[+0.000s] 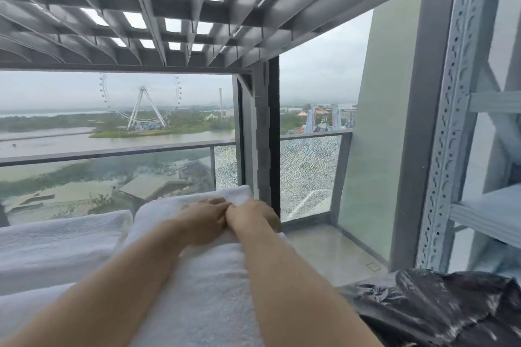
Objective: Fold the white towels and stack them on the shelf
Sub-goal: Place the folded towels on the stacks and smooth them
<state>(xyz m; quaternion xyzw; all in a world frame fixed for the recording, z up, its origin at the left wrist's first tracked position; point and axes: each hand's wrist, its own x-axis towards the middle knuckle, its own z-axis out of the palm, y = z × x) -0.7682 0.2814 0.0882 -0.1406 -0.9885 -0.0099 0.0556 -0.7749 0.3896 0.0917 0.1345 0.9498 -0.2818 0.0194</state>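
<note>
A folded white towel [208,270] lies lengthwise in front of me on a shelf level, its far end near the window. Both my arms stretch out over it. My left hand [204,220] rests flat on the towel's far part with fingers pointing right. My right hand [253,215] lies beside it, touching it, with fingers curled down onto the towel's far right edge. Another folded white towel [56,242] lies to the left, alongside the first. The underside of the shelf above [158,8] is a grey ribbed grid close over my head.
A perforated metal shelf upright [451,132] stands at the right with pale shelf boards [490,214] behind it. A crumpled black plastic bag [439,310] lies at the lower right. Beyond the towels is a window with a glass balcony railing [112,153].
</note>
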